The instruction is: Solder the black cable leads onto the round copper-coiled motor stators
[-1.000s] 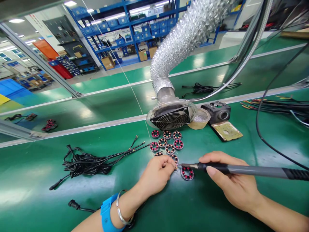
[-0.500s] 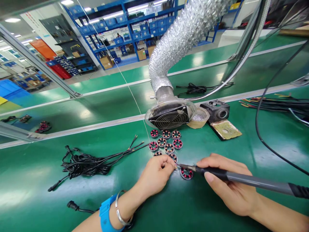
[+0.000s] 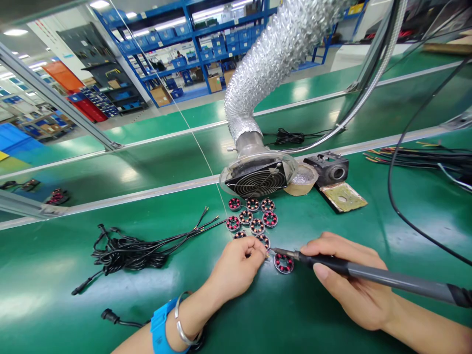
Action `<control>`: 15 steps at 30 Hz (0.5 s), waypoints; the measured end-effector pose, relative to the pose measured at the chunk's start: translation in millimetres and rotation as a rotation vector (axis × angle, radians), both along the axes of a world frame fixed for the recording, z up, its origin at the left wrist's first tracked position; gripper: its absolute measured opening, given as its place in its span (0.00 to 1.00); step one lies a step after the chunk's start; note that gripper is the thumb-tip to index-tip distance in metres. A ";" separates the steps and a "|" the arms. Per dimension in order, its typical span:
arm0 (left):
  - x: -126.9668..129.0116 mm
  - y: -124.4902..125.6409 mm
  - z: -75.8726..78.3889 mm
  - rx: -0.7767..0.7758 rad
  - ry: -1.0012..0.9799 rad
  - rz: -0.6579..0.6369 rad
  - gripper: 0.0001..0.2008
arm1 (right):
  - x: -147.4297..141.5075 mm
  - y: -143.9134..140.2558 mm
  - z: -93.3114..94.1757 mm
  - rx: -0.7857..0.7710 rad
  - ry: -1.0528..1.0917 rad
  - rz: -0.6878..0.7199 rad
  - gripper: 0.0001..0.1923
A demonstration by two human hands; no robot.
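Green bench mat [image 3: 332, 319], fume-extractor fan [image 3: 257, 181] at back, black cable bundle [image 3: 129, 250] to left. Soldering iron [image 3: 368, 275] being gripped by right hand [image 3: 354, 285], tip being held beside stator coil [image 3: 283, 263]; something small being pinched by left hand [image 3: 238, 268] at tip, item can't be made out

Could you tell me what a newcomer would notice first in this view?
Probably the crinkled silver fume duct curving down to a grilled fan hood at the middle of the green bench. Just below it, small coil rings lie clustered, where the right hand points a soldering iron toward the left hand.
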State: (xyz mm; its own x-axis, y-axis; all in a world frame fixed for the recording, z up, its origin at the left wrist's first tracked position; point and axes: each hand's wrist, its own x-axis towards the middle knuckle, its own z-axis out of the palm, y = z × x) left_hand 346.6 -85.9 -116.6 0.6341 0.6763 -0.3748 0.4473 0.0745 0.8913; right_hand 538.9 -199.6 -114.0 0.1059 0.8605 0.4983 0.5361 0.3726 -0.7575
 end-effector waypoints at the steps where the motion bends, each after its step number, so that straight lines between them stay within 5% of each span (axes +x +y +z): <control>1: 0.0 0.2 -0.1 -0.003 -0.002 0.000 0.08 | 0.1 0.0 0.0 -0.002 0.000 0.001 0.11; 15: -1.1 -3.2 -2.6 -0.127 -0.046 0.011 0.10 | 0.7 0.6 0.3 0.013 0.024 0.028 0.10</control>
State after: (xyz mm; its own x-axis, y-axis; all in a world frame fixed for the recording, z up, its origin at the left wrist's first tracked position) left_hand 345.4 -89.2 -119.2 0.6451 0.6325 -0.4287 0.4048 0.1929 0.8938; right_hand 539.6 -198.9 -113.7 0.0946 0.8570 0.5066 0.5069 0.3966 -0.7654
